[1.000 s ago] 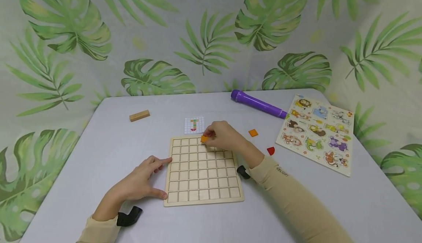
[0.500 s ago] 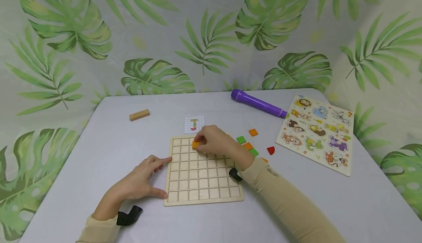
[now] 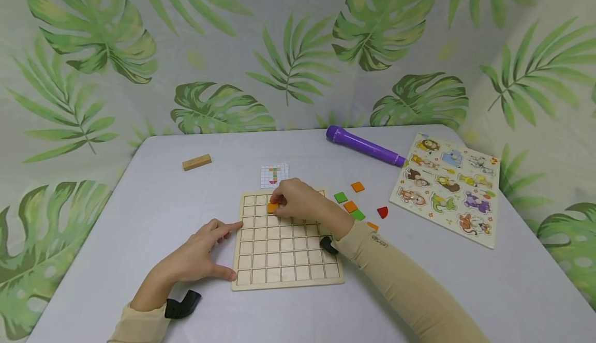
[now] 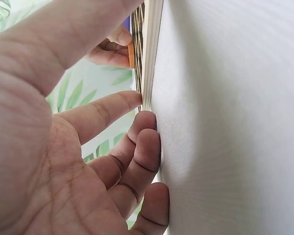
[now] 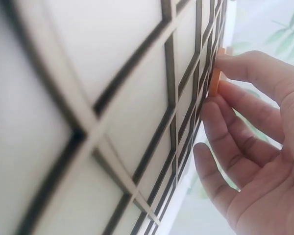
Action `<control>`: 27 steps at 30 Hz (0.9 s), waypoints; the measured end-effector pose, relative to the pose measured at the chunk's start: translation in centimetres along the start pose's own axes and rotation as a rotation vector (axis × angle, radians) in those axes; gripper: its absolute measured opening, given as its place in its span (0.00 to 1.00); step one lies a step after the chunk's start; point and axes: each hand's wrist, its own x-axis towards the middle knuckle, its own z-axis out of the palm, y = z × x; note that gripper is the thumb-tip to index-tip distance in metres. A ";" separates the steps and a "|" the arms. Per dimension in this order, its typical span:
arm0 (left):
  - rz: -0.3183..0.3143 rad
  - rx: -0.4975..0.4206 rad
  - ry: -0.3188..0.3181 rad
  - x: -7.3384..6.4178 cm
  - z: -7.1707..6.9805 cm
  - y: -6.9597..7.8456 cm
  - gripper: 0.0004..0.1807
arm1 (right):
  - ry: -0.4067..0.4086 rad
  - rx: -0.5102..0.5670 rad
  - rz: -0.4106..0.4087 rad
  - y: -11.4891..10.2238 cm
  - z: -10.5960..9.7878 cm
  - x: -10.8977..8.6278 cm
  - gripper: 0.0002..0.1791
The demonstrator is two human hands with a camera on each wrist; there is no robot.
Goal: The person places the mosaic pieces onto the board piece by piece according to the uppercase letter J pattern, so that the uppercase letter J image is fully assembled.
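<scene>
I see soft light, a grey shadow on the worktop (image 4: 235, 127), and, right-wrist, the gridded board (image 5: 137, 98) blurred up close.

The board (image 3: 286, 260) was of pale wood colour, with a square grid of darker lines. The pinched tile (image 3: 272, 209) was orange. The loose tiles (image 3: 341, 197) were orange and green, the round-edged piece (image 3: 383, 212) red. The backdrop (image 3: 302, 48) carried green leaves on white.

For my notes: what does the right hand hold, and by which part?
The right hand pinches a flat orange square tile by the side nearest its palm; exact contact partly hidden.
</scene>
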 end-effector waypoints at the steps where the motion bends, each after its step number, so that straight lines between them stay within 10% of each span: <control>1: -0.004 0.000 -0.001 0.0 0.0 0.0 0.59 | 0.000 -0.001 -0.001 0.0 0.0 0.0 0.10; 27: 0.024 -0.006 -0.001 0.0 -0.1 0.2 0.59 | -0.005 -0.023 -0.010 0.0 0.2 0.2 0.11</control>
